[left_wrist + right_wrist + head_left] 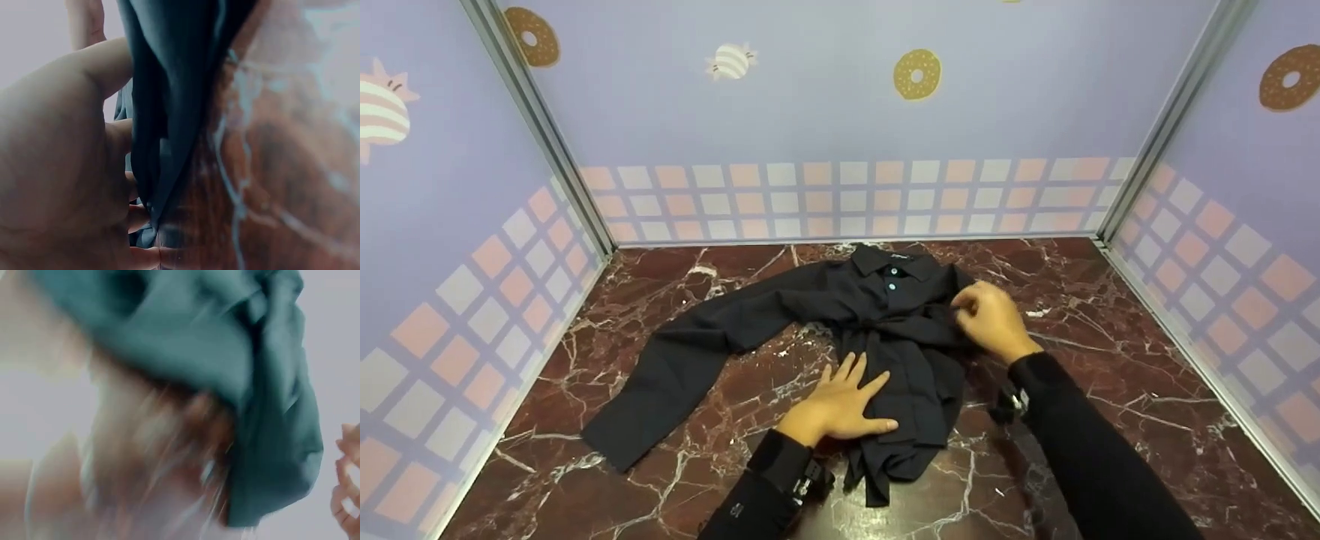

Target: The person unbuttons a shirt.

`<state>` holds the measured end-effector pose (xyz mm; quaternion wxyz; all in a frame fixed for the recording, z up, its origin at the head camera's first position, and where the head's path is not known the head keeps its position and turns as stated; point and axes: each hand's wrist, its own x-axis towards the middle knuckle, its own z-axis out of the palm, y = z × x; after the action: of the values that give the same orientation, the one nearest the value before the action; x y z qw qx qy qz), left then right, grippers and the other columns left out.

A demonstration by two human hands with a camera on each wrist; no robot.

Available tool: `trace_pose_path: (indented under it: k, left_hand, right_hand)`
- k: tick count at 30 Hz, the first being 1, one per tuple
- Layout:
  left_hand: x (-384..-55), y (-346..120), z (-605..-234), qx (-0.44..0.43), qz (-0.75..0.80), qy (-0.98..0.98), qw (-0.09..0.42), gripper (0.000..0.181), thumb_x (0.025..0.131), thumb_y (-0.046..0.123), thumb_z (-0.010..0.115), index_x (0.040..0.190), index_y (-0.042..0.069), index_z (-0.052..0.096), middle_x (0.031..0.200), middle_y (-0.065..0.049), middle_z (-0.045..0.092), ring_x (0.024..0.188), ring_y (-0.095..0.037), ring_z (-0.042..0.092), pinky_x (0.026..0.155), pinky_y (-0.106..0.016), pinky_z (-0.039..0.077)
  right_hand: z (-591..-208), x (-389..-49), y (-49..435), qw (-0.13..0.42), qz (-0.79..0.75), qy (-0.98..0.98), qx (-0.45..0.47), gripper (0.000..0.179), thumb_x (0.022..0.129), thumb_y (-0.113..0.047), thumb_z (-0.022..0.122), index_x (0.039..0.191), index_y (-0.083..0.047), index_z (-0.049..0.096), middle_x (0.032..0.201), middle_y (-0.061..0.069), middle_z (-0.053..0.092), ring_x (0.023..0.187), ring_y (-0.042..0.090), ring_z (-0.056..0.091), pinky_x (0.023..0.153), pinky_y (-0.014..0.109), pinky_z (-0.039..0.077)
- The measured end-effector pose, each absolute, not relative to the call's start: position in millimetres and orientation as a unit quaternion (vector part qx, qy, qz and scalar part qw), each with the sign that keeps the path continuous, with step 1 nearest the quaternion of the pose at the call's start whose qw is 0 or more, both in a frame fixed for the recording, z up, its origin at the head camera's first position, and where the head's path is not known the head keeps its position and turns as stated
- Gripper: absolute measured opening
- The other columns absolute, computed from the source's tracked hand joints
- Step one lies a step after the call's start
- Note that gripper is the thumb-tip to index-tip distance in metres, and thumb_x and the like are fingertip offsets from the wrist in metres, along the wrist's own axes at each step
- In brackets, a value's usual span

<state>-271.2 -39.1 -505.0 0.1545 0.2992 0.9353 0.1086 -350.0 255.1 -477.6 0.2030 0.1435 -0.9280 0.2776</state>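
Note:
A black long-sleeved shirt with a collar and light buttons lies on the table in the head view. One sleeve stretches out to the left; the other side is bunched over the body. My left hand presses flat on the lower left part of the shirt, fingers spread. Its palm shows beside a hanging fold of cloth in the left wrist view. At the shirt's right shoulder is my right hand, its fingers loosely bent. In the right wrist view, no cloth shows between those fingers.
The dark red marbled tabletop extends around the shirt. Pale purple panels with pink and white squares stand at the back and both sides. Metal corner posts join these panels.

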Motion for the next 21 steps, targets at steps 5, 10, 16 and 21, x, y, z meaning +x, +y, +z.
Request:
trace_pose_path:
  k: [5,10,16,21]
  left_hand:
    - [-273.4,-41.1,-504.9,0.290,0.140,0.932,0.164,0.094,0.095,0.078,0.046,0.167,0.027,0.014,0.171,-0.017,0.009,0.158,-0.034,0.001,0.124,-0.061,0.006]
    - [-275.1,-42.8,-504.4,0.293,0.170,0.928,0.159,0.103,0.094,0.078,0.046,0.168,0.019,0.006,0.172,-0.015,0.010,0.158,-0.032,0.003,0.124,-0.059,0.007]
    - [-274.2,-43.4,-503.6,0.295,0.169,0.928,0.154,0.109,0.091,0.079,0.051,0.167,0.015,0.006,0.172,-0.014,0.009,0.158,-0.032,0.003,0.124,-0.059,0.007]
    - [-273.3,-42.6,-503.1,0.296,0.154,0.928,0.167,0.099,0.094,0.080,0.045,0.167,0.022,0.014,0.172,-0.014,0.005,0.158,-0.032,0.000,0.124,-0.060,0.004]
  right_hand:
    - [-501.5,-342.6,245.7,0.195,0.151,-0.936,0.249,0.036,0.085,-0.024,0.088,0.111,-0.004,0.075,0.095,0.012,0.056,0.074,0.032,0.061,0.070,0.050,0.054]
    - [-499.0,-347.6,239.7,0.270,0.132,-0.931,0.208,0.013,0.088,-0.004,0.078,0.101,-0.004,0.078,0.089,0.013,0.062,0.067,0.039,0.065,0.058,0.054,0.054]
    - [-472.7,-360.2,279.1,0.305,0.166,-0.935,0.072,0.027,0.081,0.006,0.063,0.103,0.000,0.077,0.101,0.020,0.069,0.078,0.048,0.068,0.063,0.062,0.053]
    - [-467.5,-357.1,314.8,0.190,0.203,-0.960,0.024,0.042,0.075,0.011,0.054,0.112,0.007,0.074,0.112,0.032,0.068,0.098,0.056,0.065,0.082,0.066,0.052]
